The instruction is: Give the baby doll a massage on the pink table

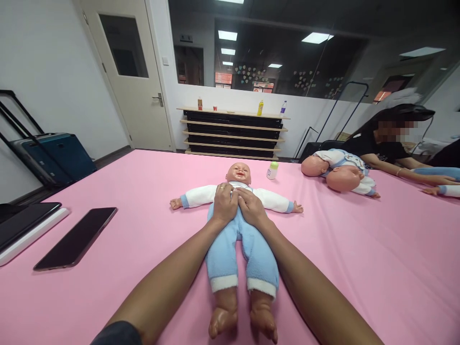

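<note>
A baby doll (224,244) lies on its back in the middle of the pink-covered table (143,306). It has light-blue trousers and white sleeves with blue cuffs, its arms spread and its bare feet toward me. My left hand (226,202) rests on the doll's upper chest, palm down, with a ring on one finger. Beside it, my right hand (250,206) lies on the same part of the chest, and the two hands touch at the middle. Their fingers point toward the doll's head (239,172); the palms and the cloth beneath are hidden.
A small bottle with a green cap (272,170) stands right of the doll's head. A phone (77,237) and dark flat devices (28,225) lie at left. More dolls (343,178) lie at right, near another person (381,139). Low shelves (233,125) stand behind.
</note>
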The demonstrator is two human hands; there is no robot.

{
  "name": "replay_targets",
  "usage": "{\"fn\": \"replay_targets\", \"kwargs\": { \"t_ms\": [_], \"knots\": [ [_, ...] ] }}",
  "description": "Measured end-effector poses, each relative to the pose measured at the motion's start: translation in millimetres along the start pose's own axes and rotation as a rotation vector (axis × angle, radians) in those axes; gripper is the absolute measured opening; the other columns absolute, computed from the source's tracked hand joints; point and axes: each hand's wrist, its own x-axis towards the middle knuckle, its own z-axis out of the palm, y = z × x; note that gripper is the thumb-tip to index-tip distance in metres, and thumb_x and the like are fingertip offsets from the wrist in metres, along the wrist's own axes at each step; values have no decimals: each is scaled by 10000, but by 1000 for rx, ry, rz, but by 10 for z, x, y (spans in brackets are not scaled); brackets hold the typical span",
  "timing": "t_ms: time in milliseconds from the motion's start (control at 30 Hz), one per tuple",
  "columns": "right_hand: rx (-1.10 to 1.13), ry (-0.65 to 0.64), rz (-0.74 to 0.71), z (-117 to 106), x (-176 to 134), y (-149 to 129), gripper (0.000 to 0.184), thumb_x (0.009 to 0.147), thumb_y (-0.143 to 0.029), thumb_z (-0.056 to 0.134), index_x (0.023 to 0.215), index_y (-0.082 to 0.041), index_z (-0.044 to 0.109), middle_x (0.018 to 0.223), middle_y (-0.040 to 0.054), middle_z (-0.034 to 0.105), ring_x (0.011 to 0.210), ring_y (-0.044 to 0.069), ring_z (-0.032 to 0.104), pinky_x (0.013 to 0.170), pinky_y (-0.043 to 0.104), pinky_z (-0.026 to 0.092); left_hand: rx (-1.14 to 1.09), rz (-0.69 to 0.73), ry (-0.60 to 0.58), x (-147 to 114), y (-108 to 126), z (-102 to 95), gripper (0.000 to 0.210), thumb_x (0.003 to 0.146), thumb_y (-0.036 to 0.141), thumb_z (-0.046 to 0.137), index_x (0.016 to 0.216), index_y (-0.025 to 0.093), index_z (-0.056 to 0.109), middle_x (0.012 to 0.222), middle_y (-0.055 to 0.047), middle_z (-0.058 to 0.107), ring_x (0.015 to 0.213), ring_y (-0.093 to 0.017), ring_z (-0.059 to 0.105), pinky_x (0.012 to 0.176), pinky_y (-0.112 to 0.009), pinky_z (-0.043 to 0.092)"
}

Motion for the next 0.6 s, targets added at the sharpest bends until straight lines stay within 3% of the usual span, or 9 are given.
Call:
{"fn": "replay_targets", "kwargs": {
  "t_ms": [233,400,500,600],
  "knots": [
    [-92,155,195,69,-49,112,367,902,-215,431,1214,-164,617,1269,66,562,1201,182,503,1085,349,384,-21,75,-130,-11,68,-48,256,942,241,370,980,163,611,1071,-64,618,1079,-157,532,1019,-310,411],
    [-113,253,317,49,-88,106,301,915,-214,372,997,-125,647,1019,96,630,970,165,550,933,289,411,-85,174,-325,-1,55,-42,340,960,274,345,1086,192,650,1153,-28,642,1152,-136,548,1082,-300,390],
    [-147,348,366,38,-109,91,324,933,-247,353,963,-102,641,968,115,622,955,183,534,937,316,393,-39,214,-451,19,20,-2,353,951,274,362,1136,235,660,1237,7,620,1268,-154,493,1169,-366,297],
    [-149,399,301,36,-121,66,316,924,-232,364,1034,-103,631,1024,109,617,1009,190,521,972,334,389,18,188,-506,40,-16,49,388,964,292,331,1219,284,624,1330,37,561,1358,-175,410,1215,-456,175]
  ]
}}
